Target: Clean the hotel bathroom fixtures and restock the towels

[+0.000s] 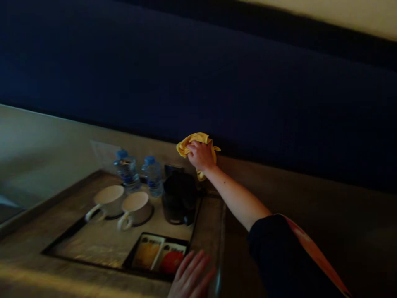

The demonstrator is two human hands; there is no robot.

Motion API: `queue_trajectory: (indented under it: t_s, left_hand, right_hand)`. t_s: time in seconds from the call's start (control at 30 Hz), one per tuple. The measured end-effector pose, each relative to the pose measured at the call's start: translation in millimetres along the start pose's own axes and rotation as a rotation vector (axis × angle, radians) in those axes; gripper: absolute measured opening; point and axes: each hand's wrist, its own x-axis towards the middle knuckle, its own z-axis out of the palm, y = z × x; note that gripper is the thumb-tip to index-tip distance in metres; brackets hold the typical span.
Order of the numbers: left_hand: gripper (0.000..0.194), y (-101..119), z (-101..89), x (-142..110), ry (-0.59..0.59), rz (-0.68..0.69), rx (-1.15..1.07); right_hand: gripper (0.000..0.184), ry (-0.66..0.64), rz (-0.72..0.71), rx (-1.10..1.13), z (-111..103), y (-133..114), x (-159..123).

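Observation:
A crumpled yellow cloth [194, 138] is bunched in my right hand [201, 156], whose fingers close over it. That hand reaches up to the lower edge of a dark blue panel [186, 82], above a black kettle [178, 198]. Low in the view, my left hand [192, 275] is spread with its fingers apart and holds nothing. It is nearest to a small black box [133, 256] with yellow and red packets in it, at the tray's front right corner. Whether the left hand touches the surface I cannot tell.
On a tray [77, 246] stand two white cups [110, 198] with handles. Two water bottles [152, 176] with blue caps stand behind them. The tray lies on a counter [18, 236] against the wall, and the counter's right edge runs beside the kettle.

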Motion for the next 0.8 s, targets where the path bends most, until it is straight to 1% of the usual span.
queue_trajectory:
  t_s: [0.03, 0.07, 0.1, 0.13, 0.17, 0.2, 0.23, 0.3, 0.37, 0.4, 0.43, 0.47, 0.5, 0.53, 0.63, 0.67, 0.7, 0.73, 0.77, 0.8]
  left_hand:
    - [0.072, -19, -15.1, 9, 0.203, 0.010, -0.052]
    - [0.071, -40, -27.2, 24, 0.407, -0.055, -0.092]
    - [0.069, -62, -35.5, 42, 0.481, -0.246, -0.136]
    - [0.070, -83, -39.5, 63, 0.478, -0.389, -0.203]
    - [0.076, -103, -39.3, 84, 0.433, -0.468, -0.288]
    - [0.090, -120, -35.2, 103, 0.353, -0.537, -0.367]
    - [0.098, -134, -28.4, 119, 0.297, -0.573, -0.440]
    - [0.096, -152, -12.0, 138, 0.248, -0.512, -0.570]
    - [0.086, -161, 0.7, 142, 0.273, -0.416, -0.627]
    - [0.082, -163, 4.5, 141, 0.294, -0.388, -0.629]
    - [0.081, -165, 6.6, 138, 0.308, -0.372, -0.624]
    - [0.082, -167, 7.5, 136, 0.310, -0.363, -0.619]
    - [0.085, -168, 7.6, 135, 0.303, -0.362, -0.614]
    - [0.089, -169, 7.2, 134, 0.291, -0.371, -0.611]
    - [0.104, -170, 5.8, 137, 0.257, -0.437, -0.600]
    - [0.107, -170, 5.7, 138, 0.253, -0.465, -0.595]
    - [0.108, -170, 5.8, 139, 0.250, -0.480, -0.594]
    - [0.106, -170, 6.1, 139, 0.246, -0.472, -0.599]
    - [0.102, -170, 6.5, 139, 0.244, -0.450, -0.605]
    - [0.096, -170, 6.8, 139, 0.245, -0.426, -0.607]
  right_hand:
    - [0.035, -0.046, -0.020, 0.044, 6, -14, 8]
    - [0.034, -0.089, -0.033, 0.072, 13, -25, 13]
    - [0.033, -0.135, -0.043, 0.090, 22, -35, 13]
    - [0.033, -0.188, -0.057, 0.106, 31, -44, 10]
    - [0.035, -0.244, -0.077, 0.121, 42, -50, 3]
    - [0.039, -0.291, -0.101, 0.135, 52, -55, -7]
    - [0.042, -0.327, -0.125, 0.153, 61, -57, -20]
    - [0.044, -0.364, -0.172, 0.208, 73, -53, -53]
    - [0.043, -0.396, -0.245, 0.288, 74, -43, -85]
    - [0.042, -0.411, -0.289, 0.326, 73, -37, -96]
    - [0.041, -0.426, -0.331, 0.353, 71, -32, -102]
    - [0.041, -0.437, -0.357, 0.365, 71, -29, -101]
    - [0.040, -0.442, -0.357, 0.362, 72, -27, -95]
    - [0.041, -0.437, -0.325, 0.346, 76, -28, -83]
    - [0.039, -0.383, -0.152, 0.286, 95, -38, -34]
    - [0.039, -0.361, -0.110, 0.278, 100, -41, -22]
    - [0.039, -0.344, -0.089, 0.277, 103, -44, -15]
    - [0.039, -0.337, -0.088, 0.280, 103, -45, -15]
    - [0.039, -0.341, -0.105, 0.292, 99, -44, -21]
    - [0.039, -0.350, -0.126, 0.316, 92, -41, -34]
